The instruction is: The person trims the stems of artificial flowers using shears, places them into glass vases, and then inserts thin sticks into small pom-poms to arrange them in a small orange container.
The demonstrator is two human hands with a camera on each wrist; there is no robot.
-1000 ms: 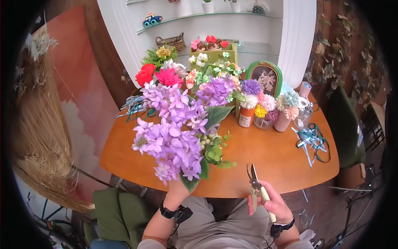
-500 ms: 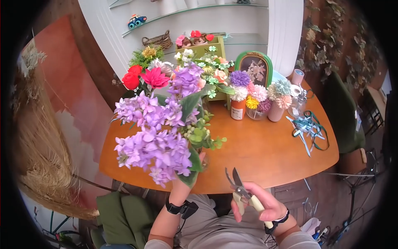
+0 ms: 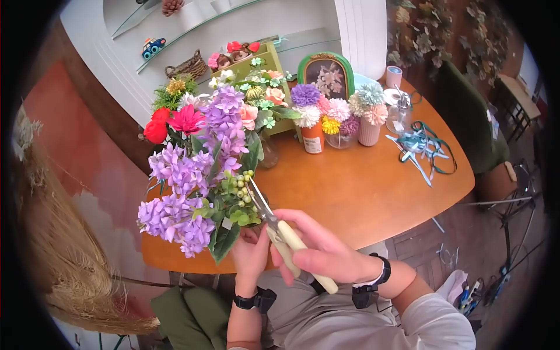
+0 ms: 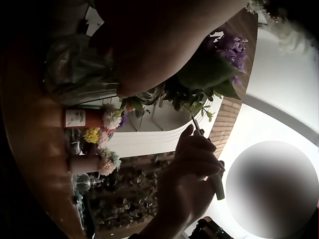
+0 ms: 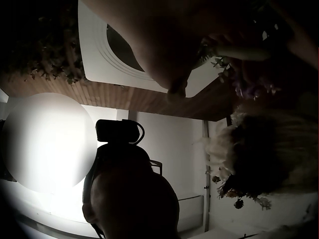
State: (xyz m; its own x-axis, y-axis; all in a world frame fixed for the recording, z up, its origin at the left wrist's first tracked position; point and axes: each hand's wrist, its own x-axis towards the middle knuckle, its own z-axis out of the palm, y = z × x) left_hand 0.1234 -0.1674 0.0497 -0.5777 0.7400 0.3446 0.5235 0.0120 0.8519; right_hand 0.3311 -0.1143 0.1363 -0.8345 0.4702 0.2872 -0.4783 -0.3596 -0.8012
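Observation:
Purple flowers (image 3: 181,169), green leaves and a sprig of pale green berries (image 3: 241,190) stand bunched above my left hand (image 3: 249,252). That hand is at the bottom of the bunch, around the upper part of a clear glass vase (image 4: 75,74), which shows best in the left wrist view. Leaves and flowers hide part of its fingers in the head view. My right hand (image 3: 326,248) holds pruning shears with cream handles (image 3: 290,234), the thumb along one handle. The shears' metal blades reach up to the berries and overlap them in the head view.
Pompom flowers stand in an orange bottle (image 3: 313,139), a glass jar (image 3: 341,140) and a pink vase (image 3: 368,133). Behind are a green-framed picture (image 3: 328,76) and a green wooden box (image 3: 274,64). Tangled ribbons (image 3: 424,147) lie at the table's right (image 3: 361,192).
The right hand has brought the shears up and left, from beside the bunch to the berries. Their blades, spread earlier, now look closer together. The head view has turned.

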